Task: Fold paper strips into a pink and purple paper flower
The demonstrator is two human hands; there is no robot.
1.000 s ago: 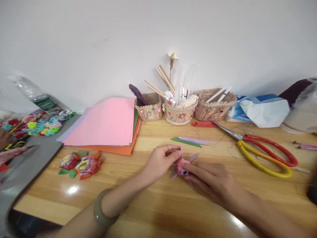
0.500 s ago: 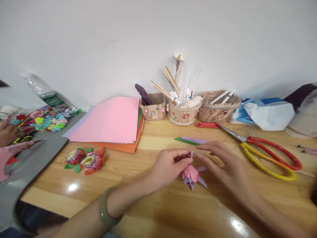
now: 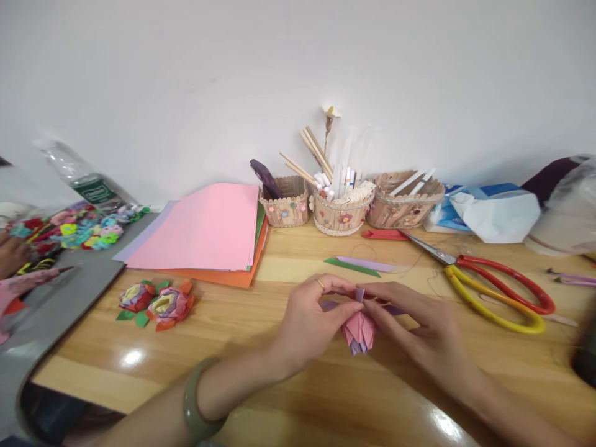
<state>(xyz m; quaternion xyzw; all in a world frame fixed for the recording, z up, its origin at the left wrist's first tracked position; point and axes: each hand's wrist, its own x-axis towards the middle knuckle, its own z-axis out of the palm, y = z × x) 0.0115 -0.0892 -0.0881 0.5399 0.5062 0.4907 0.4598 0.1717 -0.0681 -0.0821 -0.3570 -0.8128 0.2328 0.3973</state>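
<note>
Both hands have closed back in on the paper flower [image 3: 359,332] at lower centre of the frame. Left hand [image 3: 310,320] and right hand [image 3: 419,320] each pinch its purple top. Its pink layers look folded, but the purple points seem unshaped, unlike the two finished flowers [image 3: 156,303] at left.

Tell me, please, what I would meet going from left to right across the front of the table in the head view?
Finished paper flowers → left hand → pink folded flower, pinched between both hands → right hand → scissors.
</note>
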